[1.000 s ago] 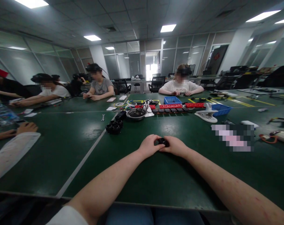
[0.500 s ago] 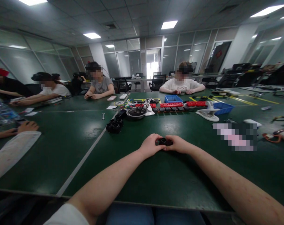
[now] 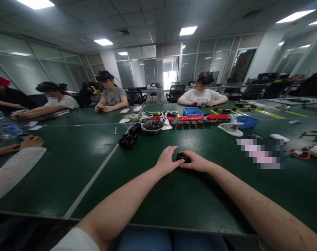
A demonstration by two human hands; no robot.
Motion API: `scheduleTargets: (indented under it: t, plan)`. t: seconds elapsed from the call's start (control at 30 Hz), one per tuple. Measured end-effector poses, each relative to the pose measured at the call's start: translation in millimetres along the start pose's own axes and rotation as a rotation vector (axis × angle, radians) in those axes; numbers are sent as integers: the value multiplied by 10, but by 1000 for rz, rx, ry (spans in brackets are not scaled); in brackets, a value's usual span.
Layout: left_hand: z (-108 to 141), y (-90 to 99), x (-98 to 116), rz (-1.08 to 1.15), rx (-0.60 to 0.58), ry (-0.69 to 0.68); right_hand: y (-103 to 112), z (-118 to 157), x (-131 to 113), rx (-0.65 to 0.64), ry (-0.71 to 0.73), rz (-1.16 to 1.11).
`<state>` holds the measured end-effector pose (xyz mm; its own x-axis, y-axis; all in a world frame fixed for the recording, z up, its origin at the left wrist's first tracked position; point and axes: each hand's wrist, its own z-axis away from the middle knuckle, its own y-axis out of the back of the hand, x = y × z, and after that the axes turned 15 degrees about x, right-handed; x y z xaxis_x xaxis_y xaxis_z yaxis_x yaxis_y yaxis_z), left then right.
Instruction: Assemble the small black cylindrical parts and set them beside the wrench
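A small black round part with a ring-shaped top is between my hands over the green table. My right hand has its fingers wrapped round the part from the right. My left hand is at its left side, with thumb and fingers spread apart; the thumb tip is at the part's near edge. Whether that thumb touches it I cannot tell. A cluster of black round parts stands on the table to the left, beside the pale strip.
Farther back lie a round metal dish, red trays, a white clamp-like stand and blue bins. A wrench lies left. Another person's hand rests at the far left; people sit across the table.
My left fingers have opened away from the black part. The part has shifted slightly left and tilted, with my right hand still round it.
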<state>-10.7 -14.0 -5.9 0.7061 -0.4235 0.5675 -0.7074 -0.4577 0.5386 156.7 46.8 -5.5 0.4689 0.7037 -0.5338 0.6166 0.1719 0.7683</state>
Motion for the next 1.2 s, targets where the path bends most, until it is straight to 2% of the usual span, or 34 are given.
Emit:
scheduleTargets:
  t: [0.17,0.3,0.37,0.47,0.57,0.63,0.73,0.83,0.93,1.07,1.2]
  plan:
    - [-18,14,7,28,-126,-18,55,1,7,-88,-63,-185]
    - [-25,12,11,64,-170,28,67,-10,35,-151,-97,-237]
    - [-16,-8,25,52,-142,62,37,-15,25,-102,-114,-149]
    - [-1,-40,46,3,-65,105,-32,-14,-27,23,-133,111]
    - [-4,-44,44,6,-49,99,-74,-7,-68,80,-88,242]
    - [-14,-31,28,31,-71,81,-64,-4,-66,73,-41,213]
    - [-26,-8,-2,60,-105,54,4,-6,-38,-6,-10,88]
    - [-28,5,-26,83,-134,27,89,-7,-21,-116,-69,-74]
    - [-36,19,-49,106,-178,19,130,-4,-21,-167,-129,-215]
    - [-56,27,-75,119,-215,25,100,-5,-16,-161,-162,-270]
    - [-47,-9,-59,100,-171,64,15,-14,-30,-59,-214,-83]
